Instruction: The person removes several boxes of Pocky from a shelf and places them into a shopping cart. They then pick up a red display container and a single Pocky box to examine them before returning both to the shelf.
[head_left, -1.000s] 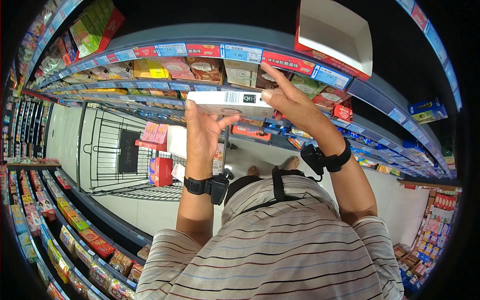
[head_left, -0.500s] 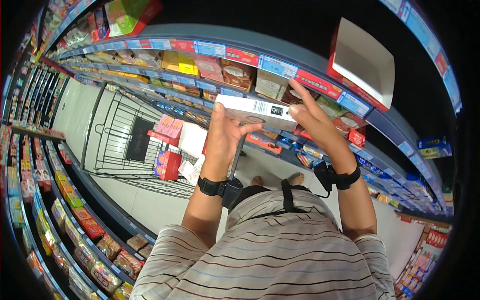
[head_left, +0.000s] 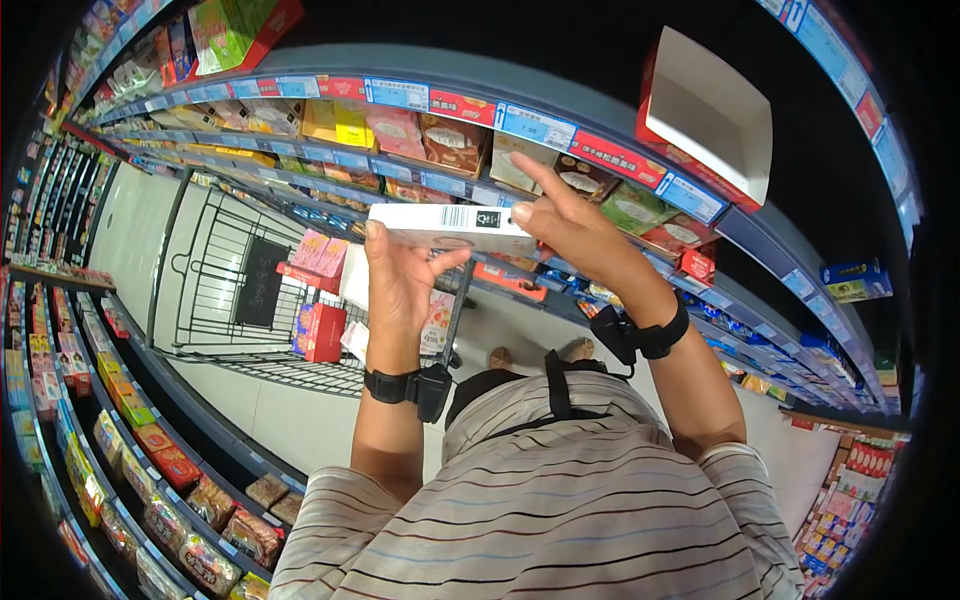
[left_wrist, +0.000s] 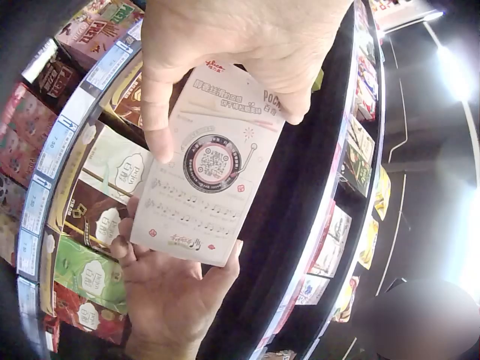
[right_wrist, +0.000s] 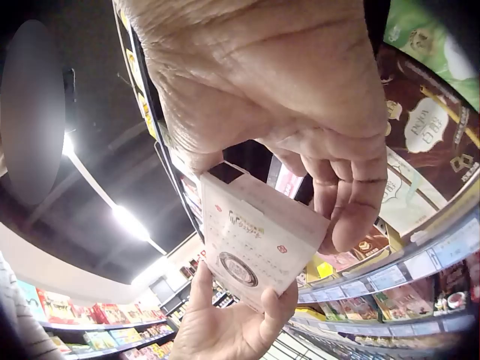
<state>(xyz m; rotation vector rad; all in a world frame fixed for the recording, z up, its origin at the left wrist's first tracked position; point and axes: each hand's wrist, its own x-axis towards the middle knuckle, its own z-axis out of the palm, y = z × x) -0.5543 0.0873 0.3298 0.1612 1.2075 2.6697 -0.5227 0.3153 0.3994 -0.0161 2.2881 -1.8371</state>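
Observation:
A flat, pale Pocky box (head_left: 448,218) is held between both hands in front of the shelf, its white barcode side facing up in the head view. My left hand (head_left: 398,285) grips one end, thumb along the upper edge. At the opposite end my right hand (head_left: 590,238) pinches the corner with its thumb on the barcode side and its index finger extended past the box. The left wrist view shows the broad face of the box (left_wrist: 199,202), printed with a round record design, a code and music notes. That same face tilts away in the right wrist view.
A shelf (head_left: 440,75) with price tags (head_left: 535,125) runs across the front, with snack boxes (head_left: 455,145) below. An open white-and-red carton (head_left: 705,120) stands on it. A shopping cart (head_left: 215,275) at left holds red and pink boxes (head_left: 318,335). Another shelf (head_left: 150,440) stands at lower left.
The head view swung and then partly swung back. Both hands keep hold of the box, which now appears a little lower against the shelf, below the price tags.

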